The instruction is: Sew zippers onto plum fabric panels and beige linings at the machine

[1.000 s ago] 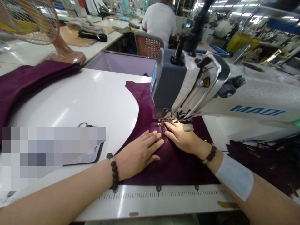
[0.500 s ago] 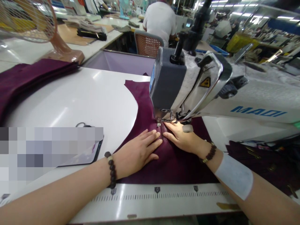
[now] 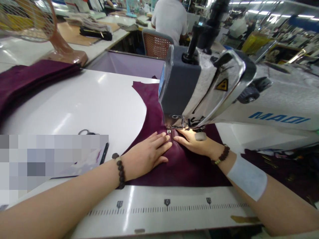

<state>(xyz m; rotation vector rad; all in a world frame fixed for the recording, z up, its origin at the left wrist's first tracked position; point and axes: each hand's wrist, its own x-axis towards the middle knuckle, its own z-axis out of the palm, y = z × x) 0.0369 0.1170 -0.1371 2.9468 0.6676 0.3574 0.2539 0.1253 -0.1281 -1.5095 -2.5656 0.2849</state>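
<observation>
A dark purple fabric piece (image 3: 191,172) lies flat on the white table under the head of a sewing machine (image 3: 184,76). My left hand (image 3: 147,154) rests flat on the fabric, left of a stitched line, fingers stretched out and holding nothing. On the line's right side my right hand (image 3: 196,142) also lies on the fabric, fingers extended, its fingertips close to the presser foot (image 3: 169,131). The machine head partly covers those fingertips. The needle itself is too small to make out.
Folded purple fabric (image 3: 37,79) lies at the left, near a fan (image 3: 63,49). A phone-like device (image 3: 104,154), partly blurred out, is beside my left forearm. More dark fabric (image 3: 279,172) lies at the right. A ruler strip (image 3: 184,209) runs along the front edge. A person (image 3: 169,20) sits ahead.
The fabric's front edge has shifted away from me, further from the ruler strip. Both hands stay flat on the fabric beside the presser foot. The view has tilted slightly.
</observation>
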